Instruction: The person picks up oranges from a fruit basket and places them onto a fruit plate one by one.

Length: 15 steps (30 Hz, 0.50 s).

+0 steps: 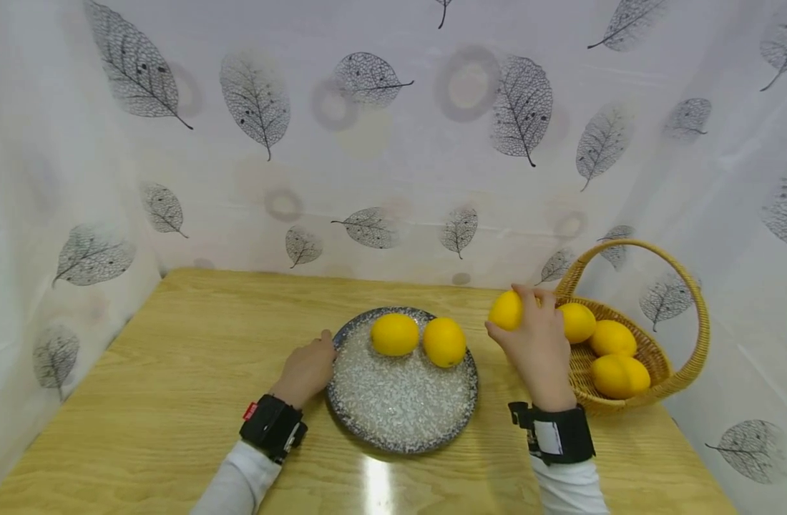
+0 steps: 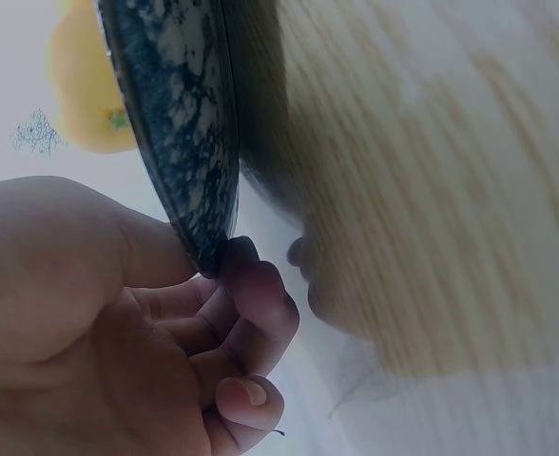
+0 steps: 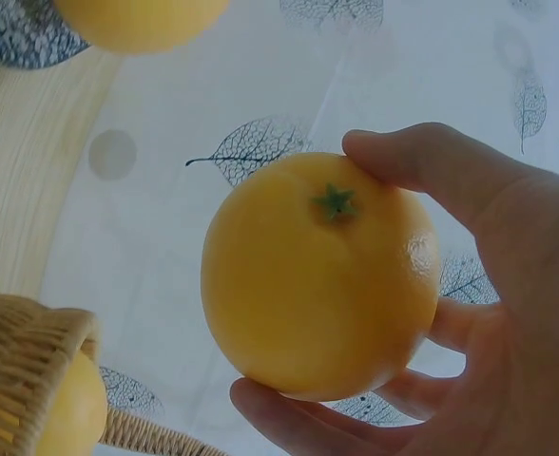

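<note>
Two hands in white sleeves (image 1: pixel 235 476), each with a black wrist strap (image 1: pixel 559 436), work over a light wooden table (image 1: pixel 220 329). In the middle lies a round, speckled gray plate (image 1: pixel 403 411) with a dark rim. The left hand (image 1: pixel 306 368) pinches that rim at about ten o'clock, thumb above and curled fingers beneath. On the plate sit two imitation-looking oranges: one orange near twelve o'clock (image 1: pixel 394 335), another near one o'clock (image 1: pixel 444 342).

The right hand (image 1: pixel 536 343) grasps a third, the held orange (image 1: pixel 506 310), between thumb and fingers. It is raised off the table at the plate's two o'clock, between plate and basket; its green star-shaped stem end (image 3: pixel 337 202) shows in the right wrist view.

At the plate's three o'clock stands a wicker basket (image 1: pixel 651 395) with an arched handle (image 1: pixel 699 322), containing several more oranges (image 1: pixel 612 337). Behind, at twelve o'clock, hangs a pale curtain (image 1: pixel 400 164) printed with skeleton leaves.
</note>
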Motion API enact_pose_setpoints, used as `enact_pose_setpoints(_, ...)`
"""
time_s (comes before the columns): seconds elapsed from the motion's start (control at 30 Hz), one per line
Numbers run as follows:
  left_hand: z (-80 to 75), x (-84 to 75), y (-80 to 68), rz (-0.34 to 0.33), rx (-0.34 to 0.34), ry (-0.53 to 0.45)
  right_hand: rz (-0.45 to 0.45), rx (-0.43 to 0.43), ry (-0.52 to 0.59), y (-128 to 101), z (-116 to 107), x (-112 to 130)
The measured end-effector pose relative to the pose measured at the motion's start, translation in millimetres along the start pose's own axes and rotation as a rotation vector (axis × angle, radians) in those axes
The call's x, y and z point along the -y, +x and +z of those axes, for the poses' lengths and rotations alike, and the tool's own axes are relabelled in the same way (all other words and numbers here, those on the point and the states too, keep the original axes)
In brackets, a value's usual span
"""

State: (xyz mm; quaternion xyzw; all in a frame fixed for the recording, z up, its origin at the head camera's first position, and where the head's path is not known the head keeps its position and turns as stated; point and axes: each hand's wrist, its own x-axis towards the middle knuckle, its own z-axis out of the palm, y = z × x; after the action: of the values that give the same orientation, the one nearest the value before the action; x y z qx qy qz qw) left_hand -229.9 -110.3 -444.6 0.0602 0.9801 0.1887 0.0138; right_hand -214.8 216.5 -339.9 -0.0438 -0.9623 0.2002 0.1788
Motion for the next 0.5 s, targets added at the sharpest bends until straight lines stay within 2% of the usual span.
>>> enact_pose_setpoints(0.23,1.2,1.3,-0.4,0.011,-0.009,0.000,-0.038,0.004,0.016,-2,11,17)
enact_pose_setpoints(0.5,-2.3,1.0,-2.5,0.014,-0.005,0.007,-0.117,-0.007,0.064,-9,32,51)
